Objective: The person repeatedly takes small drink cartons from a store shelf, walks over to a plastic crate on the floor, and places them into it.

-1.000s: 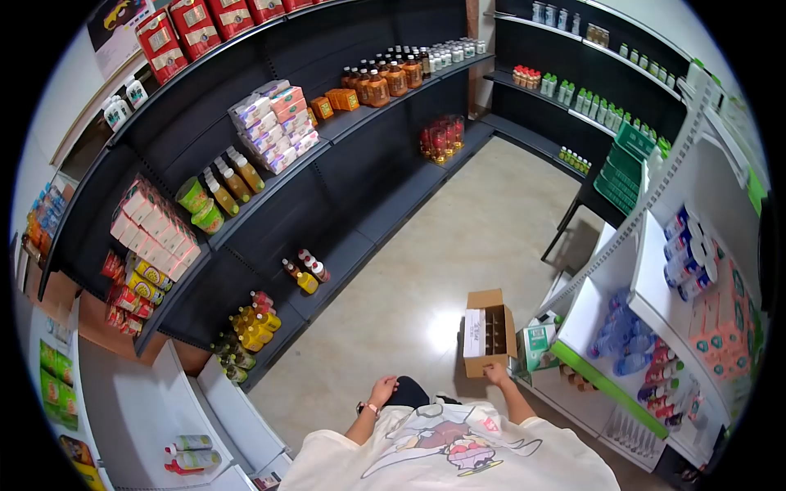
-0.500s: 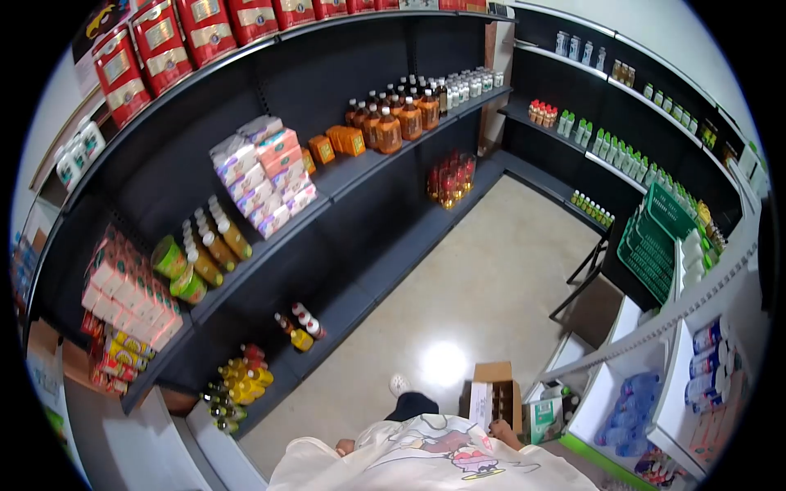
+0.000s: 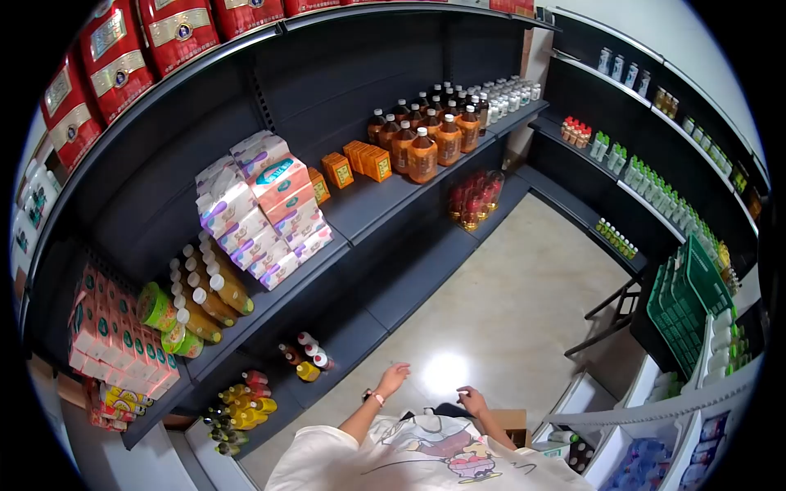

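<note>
My left hand [image 3: 393, 379] is raised in front of me over the floor, its fingers stretched out and nothing in it. A band circles that wrist. To its left, on the bottom shelf, stand small bottles with white and red caps [image 3: 315, 352], the things nearest to it. My right hand [image 3: 472, 401] is also in front of me, fingers apart and holding nothing. Just behind it sits an open cardboard box [image 3: 513, 421], partly hidden by my forearm and shirt.
Dark shelving [image 3: 368, 221] on the left bears tissue packs [image 3: 274, 184], orange boxes [image 3: 368, 159], brown bottles [image 3: 422, 155] and juice bottles [image 3: 225, 290]. Red tins [image 3: 176, 33] line the top. A green basket [image 3: 684, 286] stands at right, near a dark stool [image 3: 606, 315] and white bins [image 3: 585, 401].
Both hands have come up and forward from beside my body, the left one most. My view has moved closer to the left shelving. The cardboard box is now more covered by my arm.
</note>
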A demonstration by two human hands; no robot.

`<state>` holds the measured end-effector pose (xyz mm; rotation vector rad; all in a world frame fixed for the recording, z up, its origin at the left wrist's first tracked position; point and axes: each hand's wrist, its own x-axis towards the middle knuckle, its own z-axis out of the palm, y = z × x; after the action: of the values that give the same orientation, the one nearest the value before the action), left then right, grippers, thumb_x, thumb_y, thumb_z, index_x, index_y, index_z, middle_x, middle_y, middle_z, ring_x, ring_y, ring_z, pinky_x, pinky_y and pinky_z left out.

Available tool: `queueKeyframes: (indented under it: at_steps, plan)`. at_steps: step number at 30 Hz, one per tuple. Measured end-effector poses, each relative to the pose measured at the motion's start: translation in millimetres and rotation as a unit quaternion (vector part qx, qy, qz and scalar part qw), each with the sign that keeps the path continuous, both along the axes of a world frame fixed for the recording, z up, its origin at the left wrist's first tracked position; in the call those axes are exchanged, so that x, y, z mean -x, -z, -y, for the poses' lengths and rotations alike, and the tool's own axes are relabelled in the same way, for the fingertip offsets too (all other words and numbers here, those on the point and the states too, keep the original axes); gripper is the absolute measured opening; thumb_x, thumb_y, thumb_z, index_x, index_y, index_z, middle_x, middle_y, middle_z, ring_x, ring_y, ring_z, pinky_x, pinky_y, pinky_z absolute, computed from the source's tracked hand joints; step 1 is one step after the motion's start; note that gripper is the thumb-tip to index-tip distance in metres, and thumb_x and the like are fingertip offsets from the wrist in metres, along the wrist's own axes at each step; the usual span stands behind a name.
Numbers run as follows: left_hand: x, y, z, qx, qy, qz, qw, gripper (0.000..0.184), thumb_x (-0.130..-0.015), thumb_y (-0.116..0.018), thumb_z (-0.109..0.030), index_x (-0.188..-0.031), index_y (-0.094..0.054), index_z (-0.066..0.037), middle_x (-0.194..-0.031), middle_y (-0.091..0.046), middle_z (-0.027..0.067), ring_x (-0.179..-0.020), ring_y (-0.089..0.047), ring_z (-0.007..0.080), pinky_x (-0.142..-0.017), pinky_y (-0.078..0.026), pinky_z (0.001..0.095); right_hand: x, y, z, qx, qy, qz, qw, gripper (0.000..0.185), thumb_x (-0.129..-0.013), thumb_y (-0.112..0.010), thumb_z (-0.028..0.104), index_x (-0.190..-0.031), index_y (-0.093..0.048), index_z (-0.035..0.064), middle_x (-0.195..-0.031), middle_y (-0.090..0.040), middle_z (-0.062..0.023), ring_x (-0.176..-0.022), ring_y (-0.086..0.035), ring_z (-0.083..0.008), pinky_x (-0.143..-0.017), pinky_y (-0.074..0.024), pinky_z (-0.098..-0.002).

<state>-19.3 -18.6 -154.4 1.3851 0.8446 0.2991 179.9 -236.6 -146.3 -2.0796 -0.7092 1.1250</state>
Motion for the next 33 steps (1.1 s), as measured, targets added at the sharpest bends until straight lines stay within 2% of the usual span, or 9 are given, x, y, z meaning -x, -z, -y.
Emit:
queueKeyframes:
  at_steps: [5,13,15,17,18,21,23,28,33]
  plan:
    - [-37.3,-23.3,-17.4,-0.012,0.052,0.007,0.999,0.027,-0.089,-0.049,-0.011,-0.114,-0.052,-0.002,-0.098,-0.062,0.0078,-0.089,-0.057,0.0131,-0.076,-0.045,0.0245,-18.8,-26.0,-88.1,-0.092,-0.019,-0.001,0.996,0.022,-0.085,-0.049,0.012,-0.104,-0.059,0.0068,-0.078,-0.065,-0.0095,-0.073,-0.063,-0.0165,-0.068,-0.0481,-0.0281]
    - [-90.3,-142.4,-155.8,-0.166,-0.116,-0.029,0.979,0.036,-0.086,-0.054,-0.013,-0.12,-0.048,-0.004,-0.112,-0.057,0.0144,-0.097,-0.058,0.0188,-0.082,-0.046,0.0287,-77.3,-130.6,-303.9,-0.207,-0.191,0.055,0.958,0.018,-0.086,-0.05,0.01,-0.101,-0.059,0.0074,-0.079,-0.064,-0.0105,-0.068,-0.061,-0.0197,-0.064,-0.0483,-0.03]
    - [-118.8,-173.6,-216.6,-0.213,-0.206,-0.083,0.952,0.039,-0.085,-0.056,-0.012,-0.121,-0.047,-0.003,-0.113,-0.056,0.0162,-0.099,-0.057,0.0196,-0.083,-0.046,0.029,-86.5,-141.8,-382.1,-0.307,-0.204,0.065,0.927,0.017,-0.085,-0.051,0.009,-0.1,-0.059,0.0072,-0.078,-0.063,-0.0113,-0.067,-0.061,-0.0212,-0.062,-0.0483,-0.0319]
    - [-139.5,-176.6,-270.6,-0.292,-0.278,0.008,0.915,0.045,-0.084,-0.058,-0.013,-0.124,-0.043,-0.001,-0.112,-0.055,0.0147,-0.097,-0.057,0.02,-0.083,-0.046,0.0303,-88.2,-192.4,-457.5,-0.429,-0.273,0.139,0.85,0.022,-0.081,-0.052,0.007,-0.103,-0.056,0.0067,-0.09,-0.06,-0.0119,-0.082,-0.058,-0.0276,-0.071,-0.047,-0.035]
    - [-145.1,-186.5,-298.6,-0.23,-0.293,0.041,0.927,0.05,-0.083,-0.059,-0.019,-0.126,-0.04,0.0,-0.113,-0.051,0.02,-0.098,-0.055,0.0271,-0.082,-0.045,0.0333,-86.0,-220.9,-490.6,-0.493,-0.297,0.158,0.803,0.024,-0.08,-0.052,0.008,-0.104,-0.055,0.0067,-0.096,-0.059,-0.0117,-0.088,-0.056,-0.0302,-0.076,-0.046,-0.0362]
    - [-167.6,-251.8,-370.5,-0.237,-0.396,-0.038,0.886,0.057,-0.088,-0.049,-0.022,-0.134,-0.026,0.002,-0.12,-0.041,0.0273,-0.107,-0.048,0.034,-0.088,-0.041,0.0355,-77.7,-268.2,-593.6,-0.515,-0.347,0.21,0.755,0.045,-0.073,-0.052,0.004,-0.117,-0.047,0.0053,-0.114,-0.051,-0.0127,-0.1,-0.049,-0.0327,-0.083,-0.0436,-0.0388]
    - [-178.5,-266.2,-421.5,-0.205,-0.498,0.033,0.842,0.057,-0.089,-0.044,-0.024,-0.132,-0.024,0.008,-0.13,-0.033,0.0292,-0.117,-0.041,0.0368,-0.096,-0.035,0.0375,-68.8,-279.1,-660.5,-0.519,-0.357,0.278,0.725,0.052,-0.071,-0.054,0.006,-0.122,-0.043,0.0041,-0.12,-0.048,-0.0144,-0.1,-0.048,-0.0335,-0.084,-0.0434,-0.0388]
    - [-163.3,-242.2,-509.7,-0.252,-0.593,-0.019,0.765,0.062,-0.089,-0.042,-0.027,-0.13,-0.021,0.015,-0.133,-0.029,0.0324,-0.124,-0.031,0.0407,-0.104,-0.024,0.0367,-49.1,-266.5,-756.8,-0.49,-0.378,0.422,0.663,0.059,-0.072,-0.055,0.013,-0.128,-0.038,0.0029,-0.135,-0.036,-0.0138,-0.119,-0.038,-0.0351,-0.092,-0.0364,-0.043]
    - [-150.0,-221.5,-508.0,-0.229,-0.586,0.005,0.777,0.056,-0.086,-0.046,-0.022,-0.133,-0.026,0.002,-0.127,-0.039,0.0296,-0.119,-0.04,0.0384,-0.098,-0.032,0.0371,-48.0,-247.6,-764.9,-0.529,-0.404,0.355,0.656,0.054,-0.066,-0.062,0.009,-0.116,-0.043,0.0,-0.129,-0.041,-0.0149,-0.119,-0.038,-0.0364,-0.092,-0.0358,-0.0433]
